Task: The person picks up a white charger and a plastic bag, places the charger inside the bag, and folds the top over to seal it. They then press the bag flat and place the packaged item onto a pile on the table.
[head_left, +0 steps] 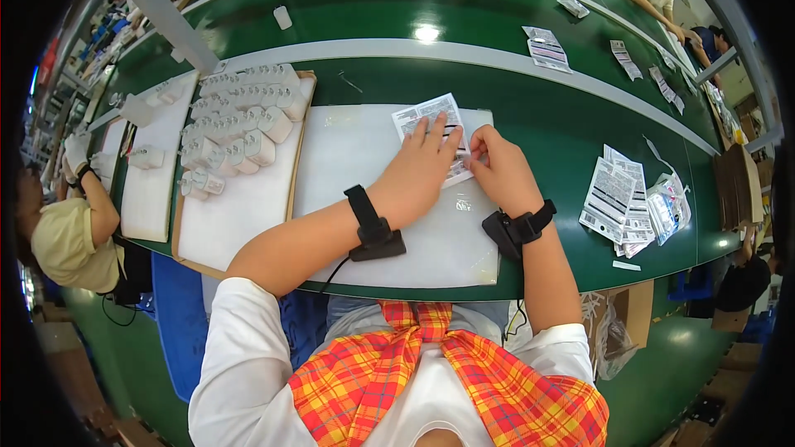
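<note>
A white printed plastic pouch (441,108) lies tilted on the white foam mat (331,174) in front of me. My left hand (414,172) rests flat across it, fingers outstretched, covering much of the print. At the pouch's lower right edge, my right hand (507,172) has its thumb and fingers curled in a pinch on the border. What the pouch contains, if anything, is hidden under my left hand. A black strap with a small dark box sits on each of my wrists.
Left of the mat, a foam-lined tray (224,232) bears rows of white power adapters (261,147). Printed pouches (611,194) lie piled at the right, beside a clear plastic bag (667,209). A metal rail (373,48) crosses beyond the mat; several packets lie past it. Co-workers sit left and far right.
</note>
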The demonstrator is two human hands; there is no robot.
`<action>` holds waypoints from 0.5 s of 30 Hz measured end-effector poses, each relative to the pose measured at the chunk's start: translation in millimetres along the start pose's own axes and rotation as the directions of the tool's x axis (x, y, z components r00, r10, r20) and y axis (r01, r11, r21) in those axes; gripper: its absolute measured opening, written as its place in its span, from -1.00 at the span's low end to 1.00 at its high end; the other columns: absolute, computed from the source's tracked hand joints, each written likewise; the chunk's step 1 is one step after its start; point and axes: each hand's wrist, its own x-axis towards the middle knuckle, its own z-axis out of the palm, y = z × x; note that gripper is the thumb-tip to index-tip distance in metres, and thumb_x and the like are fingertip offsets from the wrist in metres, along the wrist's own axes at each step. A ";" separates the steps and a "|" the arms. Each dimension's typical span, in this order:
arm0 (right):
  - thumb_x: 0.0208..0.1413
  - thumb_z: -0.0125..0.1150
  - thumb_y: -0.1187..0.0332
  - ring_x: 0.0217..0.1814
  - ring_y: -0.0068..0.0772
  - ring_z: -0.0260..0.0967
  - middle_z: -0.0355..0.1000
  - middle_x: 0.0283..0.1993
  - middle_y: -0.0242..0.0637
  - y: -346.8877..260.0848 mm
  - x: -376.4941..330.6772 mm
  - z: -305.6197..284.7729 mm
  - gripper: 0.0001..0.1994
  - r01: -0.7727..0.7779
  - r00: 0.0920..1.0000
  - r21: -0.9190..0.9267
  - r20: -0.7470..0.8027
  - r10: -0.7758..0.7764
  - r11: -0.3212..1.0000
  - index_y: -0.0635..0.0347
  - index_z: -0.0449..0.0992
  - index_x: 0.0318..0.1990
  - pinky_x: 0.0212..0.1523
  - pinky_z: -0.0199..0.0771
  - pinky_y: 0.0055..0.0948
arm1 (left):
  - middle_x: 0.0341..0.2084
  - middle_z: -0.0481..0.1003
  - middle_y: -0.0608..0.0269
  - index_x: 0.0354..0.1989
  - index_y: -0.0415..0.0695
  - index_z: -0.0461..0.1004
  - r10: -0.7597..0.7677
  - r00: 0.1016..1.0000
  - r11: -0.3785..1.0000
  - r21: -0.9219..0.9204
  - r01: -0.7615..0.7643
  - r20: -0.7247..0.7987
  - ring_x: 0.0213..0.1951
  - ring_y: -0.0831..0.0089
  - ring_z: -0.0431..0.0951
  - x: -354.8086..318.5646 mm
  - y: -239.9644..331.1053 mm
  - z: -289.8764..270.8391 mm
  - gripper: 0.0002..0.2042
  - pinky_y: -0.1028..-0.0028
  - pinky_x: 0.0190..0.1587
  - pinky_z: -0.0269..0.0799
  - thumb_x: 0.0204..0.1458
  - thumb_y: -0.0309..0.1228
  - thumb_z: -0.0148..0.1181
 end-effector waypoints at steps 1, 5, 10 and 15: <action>0.01 0.28 0.55 -0.33 -0.44 0.31 0.34 -0.28 -0.26 -2.1 -0.5 1.0 -0.75 -0.004 1.000 0.032 -0.007 0.004 0.999 0.22 0.32 -0.21 -0.24 0.38 -0.50 | 0.32 0.16 -0.24 0.37 -0.23 0.11 0.002 1.000 1.000 0.000 -0.002 0.002 0.37 -0.08 0.15 2.2 -5.2 -3.4 -0.37 -0.03 0.28 0.20 0.09 -0.42 0.10; 0.09 0.21 0.54 -0.28 -0.47 0.35 0.36 -0.24 -0.32 -1.0 -5.5 4.6 -0.80 0.056 0.998 0.291 0.010 -0.062 0.955 0.22 0.31 -0.19 -0.19 0.40 -0.56 | 0.31 0.18 -0.21 0.39 -0.20 0.08 -0.021 1.000 0.972 -0.232 0.023 0.010 0.35 0.01 0.19 17.9 -31.8 -35.8 -0.39 0.20 0.34 0.15 0.14 -0.46 0.07; 0.17 0.14 0.52 -0.15 -0.47 0.42 0.37 -0.14 -0.36 -2.6 -10.6 -16.3 -0.83 -0.031 0.999 0.931 0.025 0.021 0.363 0.18 0.29 -0.14 -0.10 0.45 -0.55 | 0.15 0.40 0.02 0.33 -0.11 0.24 0.001 0.996 0.592 -0.803 0.071 0.089 0.16 0.19 0.40 23.5 -45.3 -36.0 -0.37 0.29 0.19 0.29 0.07 -0.26 0.26; 0.21 0.08 0.47 -0.06 -0.46 0.44 0.35 -0.09 -0.34 -7.0 -12.2 -21.6 -0.81 0.058 0.995 0.980 -0.073 0.074 0.189 0.17 0.30 -0.05 -0.05 0.47 -0.53 | -0.04 0.52 0.11 0.20 -0.18 0.40 0.018 0.997 0.410 -0.909 -0.075 -0.074 0.07 0.34 0.45 22.7 -27.4 -19.4 -0.48 0.38 0.10 0.33 0.06 -0.25 0.29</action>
